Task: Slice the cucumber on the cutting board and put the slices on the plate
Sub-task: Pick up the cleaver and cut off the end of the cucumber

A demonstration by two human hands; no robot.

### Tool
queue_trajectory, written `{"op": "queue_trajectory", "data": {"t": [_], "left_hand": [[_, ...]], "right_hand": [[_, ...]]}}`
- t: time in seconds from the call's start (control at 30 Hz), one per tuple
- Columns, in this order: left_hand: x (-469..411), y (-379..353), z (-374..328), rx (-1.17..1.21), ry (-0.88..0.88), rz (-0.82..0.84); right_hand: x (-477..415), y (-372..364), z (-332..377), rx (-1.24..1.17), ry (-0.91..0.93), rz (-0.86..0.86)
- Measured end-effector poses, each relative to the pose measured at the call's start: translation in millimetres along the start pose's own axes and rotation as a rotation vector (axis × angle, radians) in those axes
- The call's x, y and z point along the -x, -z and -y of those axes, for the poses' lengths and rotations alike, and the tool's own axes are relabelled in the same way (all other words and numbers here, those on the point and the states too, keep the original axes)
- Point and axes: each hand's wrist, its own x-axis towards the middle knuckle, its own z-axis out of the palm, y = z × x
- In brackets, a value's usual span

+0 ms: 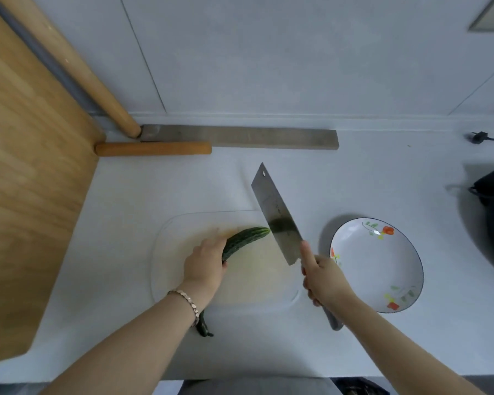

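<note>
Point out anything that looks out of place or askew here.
Only the cucumber: it lies diagonally under the left hand, its tail end sticking out past the near edge of the cutting board onto the counter. Nothing looks spilled or broken.

The dark green, bumpy-skinned cucumber (244, 241) is whole. It lies slantwise on the clear plastic cutting board with a beige centre (257, 280), and its near end juts past the board's near edge. The left hand (204, 263) grips its middle. The broad steel cleaver (274, 212), held in the right hand (322, 277), is tilted just beside the cucumber's far tip. The white round plate with orange flowers (368, 275) lies flat just right of the board.
</note>
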Motion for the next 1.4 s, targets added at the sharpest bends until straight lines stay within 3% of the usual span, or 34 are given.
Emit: {"op": "queue_trajectory", "data": {"t": [0.3,0.47,0.87,1.0,1.2,1.4], "left_hand": [[0,-3,1,0.009,0.031,0.013],[-1,-3,3,-0.002,0.040,0.031],[-4,-2,6,0.050,0.057,0.041],[1,3,10,0.268,0.242,0.035],[13,18,15,0.800,0.799,0.143],[39,15,0,0.781,0.842,0.346]], "right_hand": [[-5,-28,-1,0.193,0.078,0.012],[3,-33,3,0.290,0.115,-0.075],[-20,-53,-3,0.233,0.089,-0.073],[-25,-43,-12,0.077,0.016,-0.030],[-20,-16,-13,-0.017,0.059,0.000],[-15,2,-14,-0.027,0.094,-0.020]]}}
